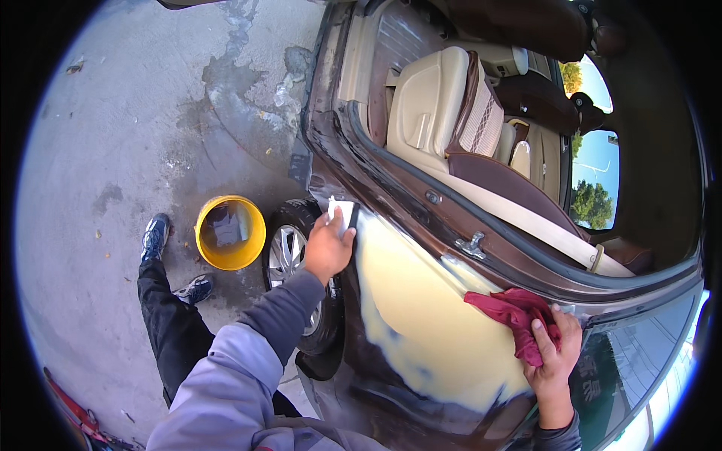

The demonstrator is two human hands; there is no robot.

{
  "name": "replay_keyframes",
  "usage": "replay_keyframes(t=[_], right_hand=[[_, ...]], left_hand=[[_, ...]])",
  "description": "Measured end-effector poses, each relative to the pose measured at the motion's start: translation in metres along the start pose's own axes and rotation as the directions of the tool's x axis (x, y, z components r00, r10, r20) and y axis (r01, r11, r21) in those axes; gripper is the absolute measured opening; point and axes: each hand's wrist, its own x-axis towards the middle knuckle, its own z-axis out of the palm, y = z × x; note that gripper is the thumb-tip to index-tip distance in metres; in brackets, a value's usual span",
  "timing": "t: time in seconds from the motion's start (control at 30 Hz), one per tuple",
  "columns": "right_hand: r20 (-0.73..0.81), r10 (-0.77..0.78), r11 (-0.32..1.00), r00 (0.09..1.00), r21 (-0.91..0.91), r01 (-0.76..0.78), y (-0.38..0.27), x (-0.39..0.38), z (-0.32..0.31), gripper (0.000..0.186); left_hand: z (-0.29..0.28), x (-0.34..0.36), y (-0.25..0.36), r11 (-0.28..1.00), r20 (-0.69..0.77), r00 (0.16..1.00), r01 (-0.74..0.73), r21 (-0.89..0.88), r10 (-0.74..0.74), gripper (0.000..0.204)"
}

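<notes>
At the far left something red [79, 412] lies on the concrete [90, 301], too close to the rim for me to name. Next come my shoes [156, 237], blue and white, below my dark trousers [173, 323]. Just beside them stands the yellow bucket [259, 234], upright, with liquid in it. Right of that is the wheel [281, 252], silver-spoked, partly behind my left forearm.

My left hand [327, 246] is closed on the white block [343, 210], a finger laid along its top and the thumb to its right. The block sits at the left end of the filler patch [421, 308], which spreads cream-yellow over the brown body, smudged grey along its margin. Above the patch, the open doorway shows a beige seat [429, 98], and a metal striker [472, 246] sits on the frame.

Farther right, my right hand [555, 352] grips a bunched red cloth [517, 316] between thumb and fingers, over the patch's right end. Beyond that hand is the dark window [632, 368].
</notes>
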Motion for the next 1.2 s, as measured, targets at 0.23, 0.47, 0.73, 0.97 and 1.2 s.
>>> replay_keyframes(t=[0.23, 0.47, 0.73, 0.97, 1.2], right_hand=[[0.126, 0.177, 0.984, 0.976, -0.036, -0.173, -0.029, 0.039, -0.002, 0.043], [0.395, 0.090, 0.996, 0.914, -0.052, -0.075, -0.064, 0.094, 0.034, 0.047], [0.592, -0.026, 0.999, 0.805, -0.007, 0.038, -0.081, 0.147, 0.090, 0.026], [0.344, -0.080, 0.996, 0.935, -0.006, 0.088, -0.091, 0.146, 0.122, 0.023], [0.283, -0.085, 0.996, 0.955, 0.043, 0.076, -0.089, 0.150, 0.093, 0.021]], left_hand=[[0.004, 0.002, 0.000, 1.000, -0.083, 0.997, 0.002, 0.011, -0.001, 0.064], [0.012, -0.009, -0.011, 0.998, 0.132, 0.991, -0.032, 0.055, 0.025, 0.068], [-0.002, -0.006, 0.001, 0.994, 0.114, 0.990, 0.072, 0.077, -0.081, 0.069], [0.005, -0.006, -0.002, 0.997, -0.018, 0.997, 0.072, -0.039, -0.073, 0.068], [0.016, -0.011, -0.009, 0.998, 0.189, 0.981, 0.036, 0.058, -0.046, 0.071]])
